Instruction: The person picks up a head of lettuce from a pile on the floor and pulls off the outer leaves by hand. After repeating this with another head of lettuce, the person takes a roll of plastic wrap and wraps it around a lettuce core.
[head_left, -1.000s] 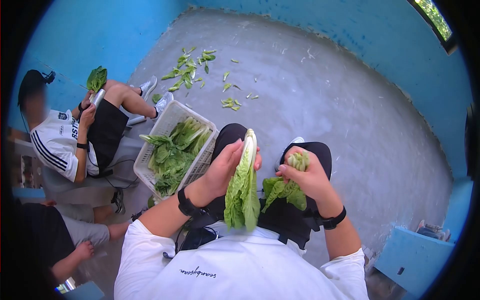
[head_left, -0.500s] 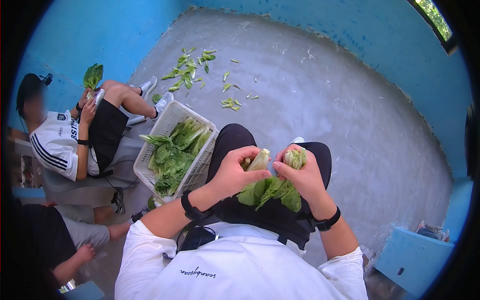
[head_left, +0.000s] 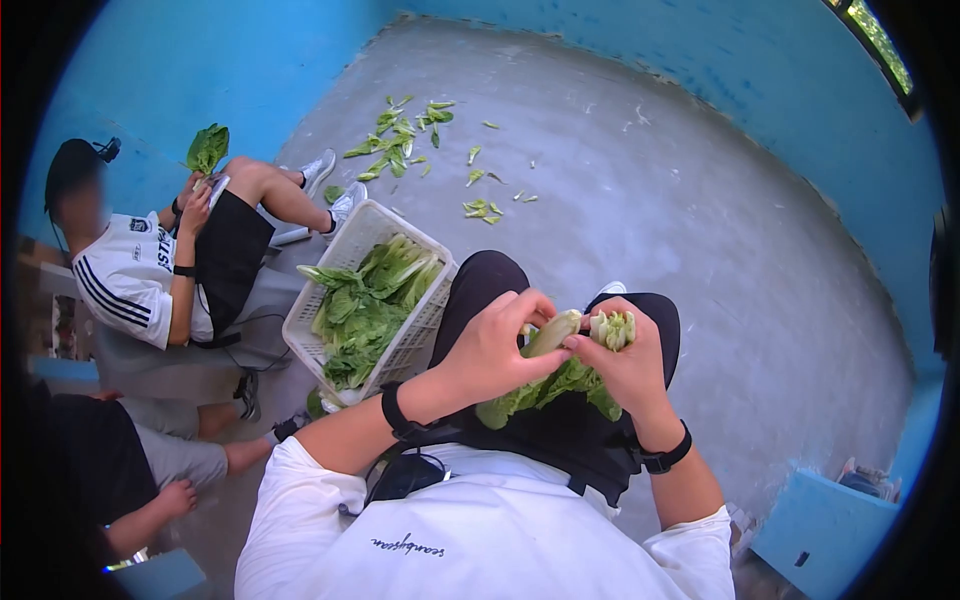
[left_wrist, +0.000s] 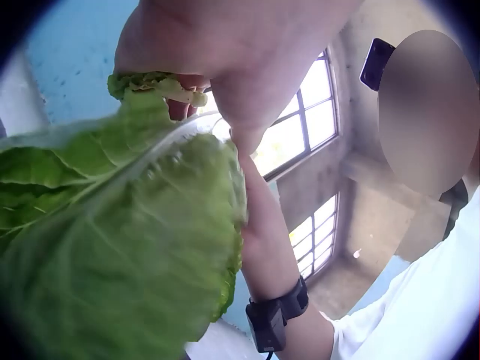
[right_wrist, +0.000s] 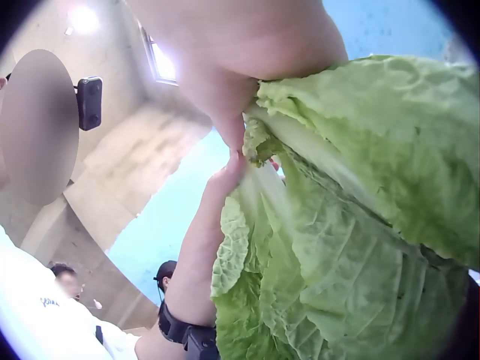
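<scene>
A: Grip state, both?
B: L hand (head_left: 485,350), ctr frame: thumb + fingers curled round pale base of a romaine lettuce (head_left: 550,335). R hand (head_left: 637,355), just right of it: wrapped round a leaf bundle (head_left: 612,330), cut-looking stalk ends up. Hands side by side; can't tell if fingertips touch.
A: Leaves go where?
B: Hang down over the lap, btwn black trouser legs (head_left: 655,312). R wrist view: they fan out across lower right.
A: Edges, room?
B: Tight on the left: white plastic crate (head_left: 420,320), left of ctr, rim near L leg, more lettuce (head_left: 370,305) inside, one stalk over its left rim. Seated person (head_left: 125,280) beyond, mid-left. Right side roomy: grey floor (head_left: 770,280) runs from R leg out to blue wall (head_left: 800,85).
A: Floor scraps?
B: Leaf scraps (head_left: 396,152), upper ctr-left, well apart from hands.
</scene>
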